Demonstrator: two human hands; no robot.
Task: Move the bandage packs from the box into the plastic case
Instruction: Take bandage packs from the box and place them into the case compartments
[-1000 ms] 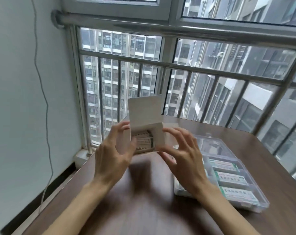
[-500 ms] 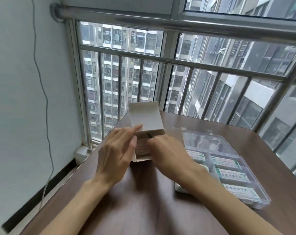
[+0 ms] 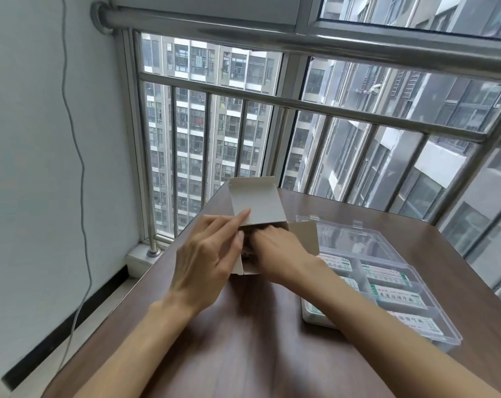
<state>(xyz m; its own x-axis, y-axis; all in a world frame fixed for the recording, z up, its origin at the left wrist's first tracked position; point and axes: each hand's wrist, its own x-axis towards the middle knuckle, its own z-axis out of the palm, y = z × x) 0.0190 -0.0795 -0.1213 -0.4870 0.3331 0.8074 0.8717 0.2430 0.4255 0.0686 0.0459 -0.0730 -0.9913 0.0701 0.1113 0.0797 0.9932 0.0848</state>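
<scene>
Grip first: right hand (image 3: 275, 251) is reaching into the open mouth of the box (image 3: 256, 208); its fingertips are hidden inside, so I cannot tell whether they have closed on a pack. Left hand (image 3: 207, 259) steadies the box from its left side, fingers fairly straight and pressed flat on the wall, index finger lying up along the raised lid flap.

Desk (image 3: 243, 340): dark wood, its far edge against the window railing (image 3: 301, 101). Plastic case (image 3: 387, 271) lies open toward the desk's right edge, clear lid folded back toward the far edge.

Box stands near the desk's far-left corner, mouth toward the person, side flap splayed right, almost touching the case.

Bandage packs (image 3: 398, 295) already sit in the case compartments, long axes running roughly left to right. Packs remaining in the box are too dark to make out.

Judgement: the case lies right of the box, on the right hand's own side, so that hand is nearer for the transfer; a pack would need its long axis matched to a compartment.
</scene>
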